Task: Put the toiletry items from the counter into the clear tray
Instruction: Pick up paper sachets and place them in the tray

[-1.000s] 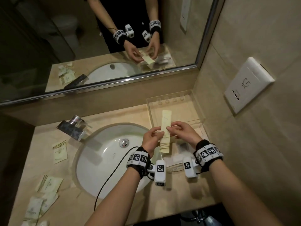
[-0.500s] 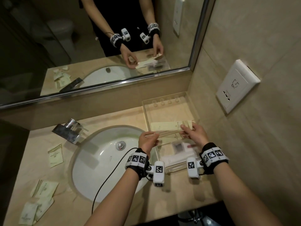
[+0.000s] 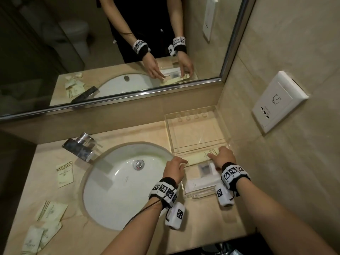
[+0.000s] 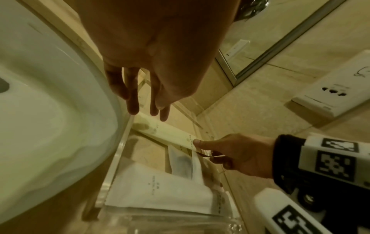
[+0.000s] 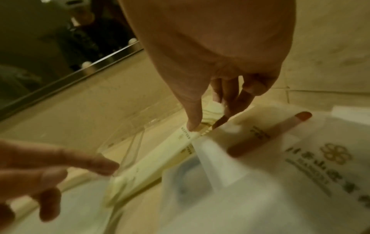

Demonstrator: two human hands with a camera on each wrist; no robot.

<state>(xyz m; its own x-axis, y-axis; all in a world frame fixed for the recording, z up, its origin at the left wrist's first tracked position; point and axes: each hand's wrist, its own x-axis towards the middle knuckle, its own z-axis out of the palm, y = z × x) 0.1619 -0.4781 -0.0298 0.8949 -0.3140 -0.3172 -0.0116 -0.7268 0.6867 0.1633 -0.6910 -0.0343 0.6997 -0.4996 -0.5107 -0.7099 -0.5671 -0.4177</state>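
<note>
A clear tray [image 3: 169, 133] stands right of the sink, against the wall. A long cream packet [image 3: 197, 157] lies crosswise in it, close to the divider between the bare far compartment and the near one. My right hand [image 3: 219, 153] pinches the packet's right end between thumb and fingers [image 5: 193, 125]. At the packet's left end my left hand [image 3: 181, 162] hovers with straight fingers [image 4: 133, 109], holding nothing. White sachets [image 3: 200, 183] fill the near compartment.
Cream packets remain on the counter left of the sink [image 3: 127, 181]: one [image 3: 64, 173] by the faucet [image 3: 81, 146], others [image 3: 50, 212] at the front left corner. A wall socket [image 3: 276, 102] projects at the right. The mirror runs along the back.
The long packet, held upright by both hands, was turned sideways and lowered into the tray. My left hand has let go of its end; my right hand still holds it.
</note>
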